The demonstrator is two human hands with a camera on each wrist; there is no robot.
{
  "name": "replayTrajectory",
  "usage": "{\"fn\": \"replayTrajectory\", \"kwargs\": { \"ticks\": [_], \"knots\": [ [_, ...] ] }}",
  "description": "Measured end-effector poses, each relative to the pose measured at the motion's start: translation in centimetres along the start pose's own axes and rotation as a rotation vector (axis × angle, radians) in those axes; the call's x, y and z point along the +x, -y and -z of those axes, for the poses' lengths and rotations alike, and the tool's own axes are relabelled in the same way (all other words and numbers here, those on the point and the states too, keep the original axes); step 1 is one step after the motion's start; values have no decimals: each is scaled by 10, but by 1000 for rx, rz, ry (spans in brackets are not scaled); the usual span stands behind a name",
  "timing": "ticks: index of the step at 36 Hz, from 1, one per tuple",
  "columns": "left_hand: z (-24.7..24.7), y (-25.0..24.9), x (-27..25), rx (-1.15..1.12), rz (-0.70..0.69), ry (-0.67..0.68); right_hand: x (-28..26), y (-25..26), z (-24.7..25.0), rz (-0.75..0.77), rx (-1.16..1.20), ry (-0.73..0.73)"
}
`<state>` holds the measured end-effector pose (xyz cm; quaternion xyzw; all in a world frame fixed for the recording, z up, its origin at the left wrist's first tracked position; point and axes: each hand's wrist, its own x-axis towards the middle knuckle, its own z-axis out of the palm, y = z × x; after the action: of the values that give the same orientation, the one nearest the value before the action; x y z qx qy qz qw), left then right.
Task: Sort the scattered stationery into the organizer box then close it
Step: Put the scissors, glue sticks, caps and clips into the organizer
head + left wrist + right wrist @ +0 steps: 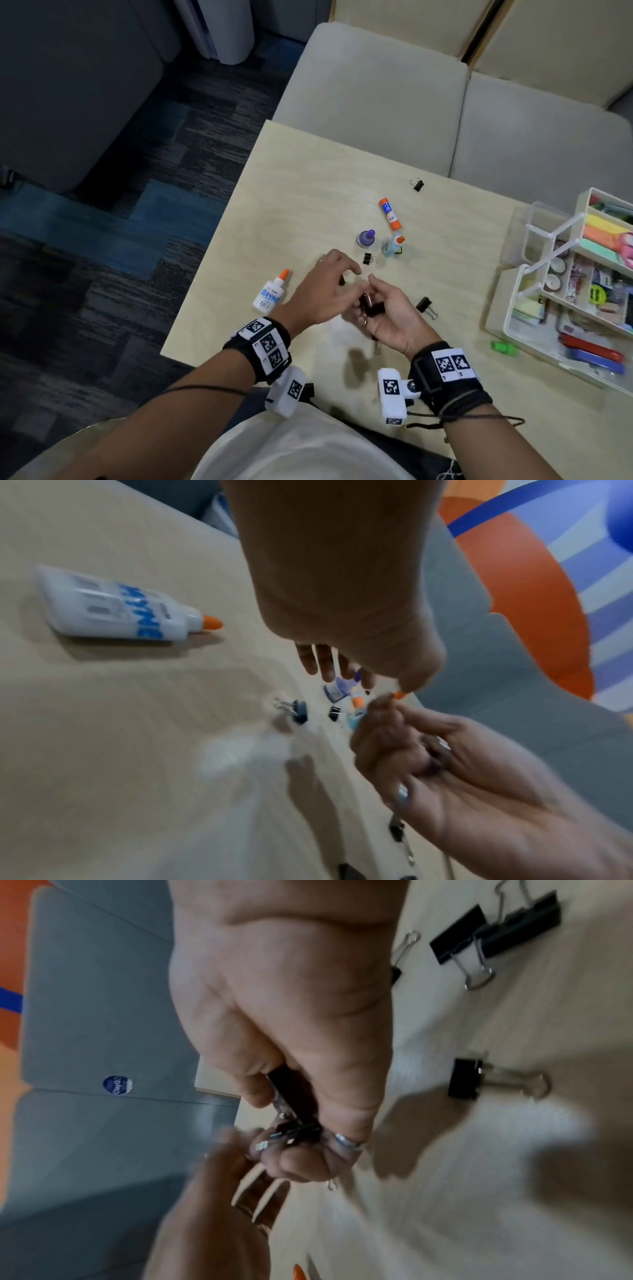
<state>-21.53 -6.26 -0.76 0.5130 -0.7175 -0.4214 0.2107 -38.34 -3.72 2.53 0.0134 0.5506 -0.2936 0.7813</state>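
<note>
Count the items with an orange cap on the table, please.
3. The white glue bottle lies near the left edge of the table. The glue stick lies farther out, near the middle. The small clear-blue bottle is just in front of the stick. Others may be hidden.

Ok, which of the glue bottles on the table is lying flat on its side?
The white glue bottle with the orange cap, alone near the table's left edge. The purple-capped bottle and the clear orange-capped bottle stand upright.

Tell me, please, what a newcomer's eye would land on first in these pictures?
Probably the two hands meeting at the table's middle: the right hand cups a cluster of black binder clips, with the left hand reaching in. Next, the open organizer box at the right, and the white glue bottle lying left.
</note>
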Motion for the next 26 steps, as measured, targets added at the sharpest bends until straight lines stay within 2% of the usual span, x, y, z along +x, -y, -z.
{"fn": "replayTrajectory", "kwargs": {
  "ticks": [2, 5, 7, 12, 15, 18, 21, 23, 26],
  "knots": [
    [0, 17, 4, 89, 47, 10, -7, 1, 6, 30, -69, -51],
    [0, 32, 10, 258, 50, 171, -11, -1, 21, 106, -227, -159],
    [-2, 34, 13, 316, 18, 221, -13, -3, 29, 142, -263, -219],
    [-10, 34, 21, 330, 16, 204, -23, -7, 42, 206, -188, -278],
    [-15, 28, 20, 275, 45, 201, -27, -9, 47, 212, -117, -282],
    [-19, 8, 13, 49, 57, 145, -28, -13, 49, 197, -66, -283],
    [-21, -25, 4, -192, -17, 211, -26, -17, 47, 169, -8, -287],
    [-24, -42, 0, -251, -94, 268, -24, -19, 46, 158, 65, -254],
    [-30, -46, 8, -227, -126, 204, -26, -17, 44, 144, 117, -221]
  ]
}}
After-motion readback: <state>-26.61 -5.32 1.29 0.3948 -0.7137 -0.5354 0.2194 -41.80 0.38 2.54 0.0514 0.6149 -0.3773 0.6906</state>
